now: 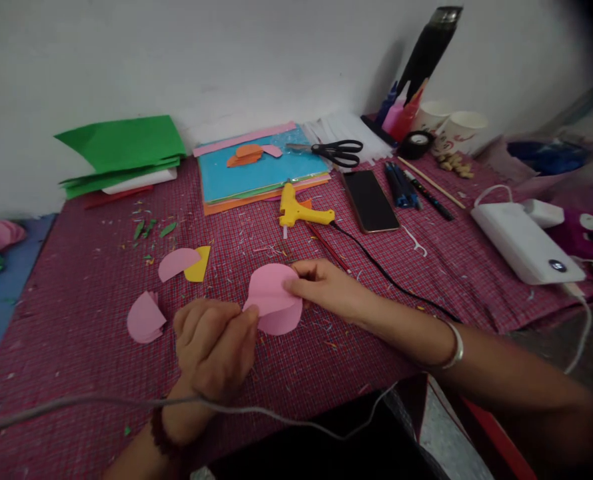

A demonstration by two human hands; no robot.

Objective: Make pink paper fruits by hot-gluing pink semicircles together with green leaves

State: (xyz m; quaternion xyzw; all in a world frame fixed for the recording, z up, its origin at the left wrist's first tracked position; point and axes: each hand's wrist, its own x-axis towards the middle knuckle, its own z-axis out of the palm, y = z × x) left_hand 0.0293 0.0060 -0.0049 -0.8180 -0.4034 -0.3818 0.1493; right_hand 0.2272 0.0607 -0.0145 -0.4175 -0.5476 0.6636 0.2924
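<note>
Between my hands are pink paper circles point(271, 287), creased across the middle, with one layer folding away from another. My left hand point(216, 343) is closed, pinching the left edge of the pink paper between thumb and finger. On the other side, my right hand point(321, 287) grips the right edge, thumb on top and fingers behind. To the left on the cloth lie a pink half circle point(178, 264), a yellow paper piece point(199, 265) and a small stack of folded pink pieces point(145, 320). A yellow glue gun point(299, 210) rests just beyond my hands.
Scissors point(334, 151) lie on coloured paper sheets point(236, 183) at the back. A phone point(371, 201), pens point(401, 187) and a white power bank point(526, 243) sit to the right. Green sheets point(126, 150) stand back left. A grey cable point(256, 410) crosses in front of my left wrist.
</note>
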